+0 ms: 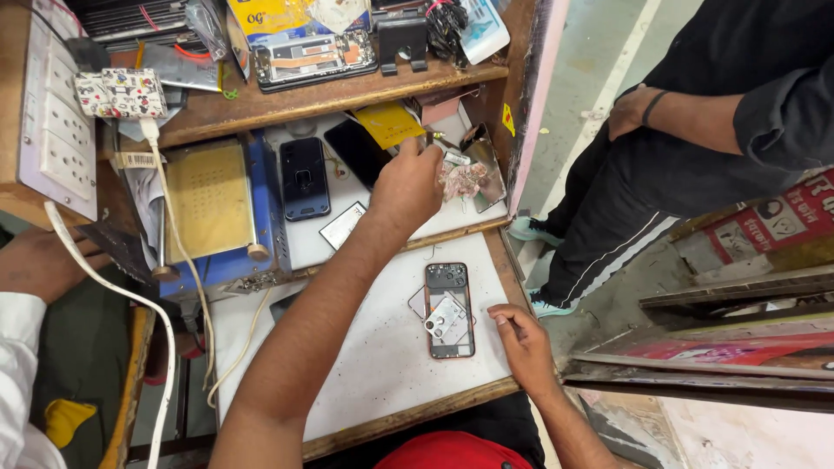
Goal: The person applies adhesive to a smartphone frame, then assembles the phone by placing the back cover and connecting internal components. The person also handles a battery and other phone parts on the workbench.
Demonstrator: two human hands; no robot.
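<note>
Fingers of the left hand (408, 187) reach far over the white table (365, 347), curled toward small parts near a yellow card (389, 124); whether they pinch anything I cannot tell. Right hand (521, 340) rests half-curled, empty, just right of the opened phone (449, 311). Far on the shelf (330, 97) lies a yellow package (269, 16).
</note>
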